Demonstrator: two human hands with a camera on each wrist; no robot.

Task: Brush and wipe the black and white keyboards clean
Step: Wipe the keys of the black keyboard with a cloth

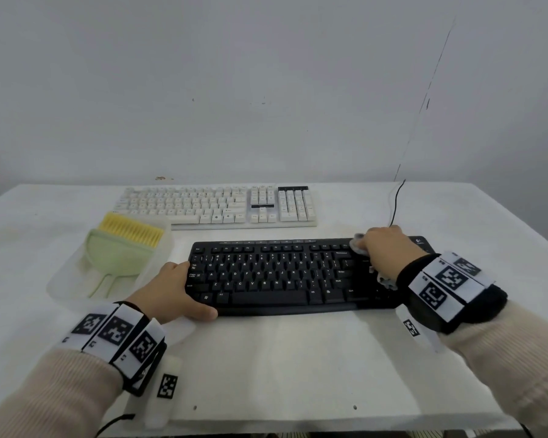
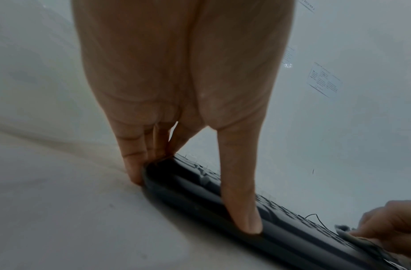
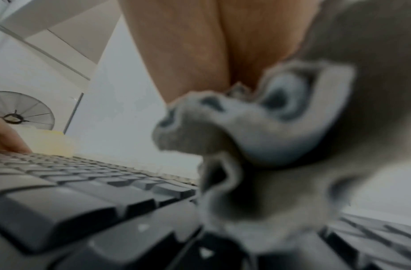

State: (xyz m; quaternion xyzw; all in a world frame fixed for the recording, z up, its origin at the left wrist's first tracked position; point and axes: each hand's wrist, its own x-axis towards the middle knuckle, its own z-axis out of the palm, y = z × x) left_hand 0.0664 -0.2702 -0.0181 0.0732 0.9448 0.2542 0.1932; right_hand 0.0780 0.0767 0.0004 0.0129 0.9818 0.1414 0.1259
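Observation:
The black keyboard (image 1: 282,276) lies near me on the white table, with the white keyboard (image 1: 215,205) behind it. My left hand (image 1: 171,292) braces its left front corner. Its straight fingers (image 2: 135,164) press against the end and the thumb lies along the front rim of the black keyboard (image 2: 292,237). My right hand (image 1: 382,251) grips a crumpled grey cloth (image 1: 358,245) and holds it on the keys at the upper right. In the right wrist view the cloth (image 3: 257,137) hangs bunched under the palm over the black keyboard (image 3: 84,201); its fingers are hidden.
A translucent tray (image 1: 60,289) to the left holds a yellow-bristled brush (image 1: 130,230) and a green dustpan (image 1: 117,257). A black cable (image 1: 396,200) runs from the back right toward the black keyboard. A wall stands just behind the table.

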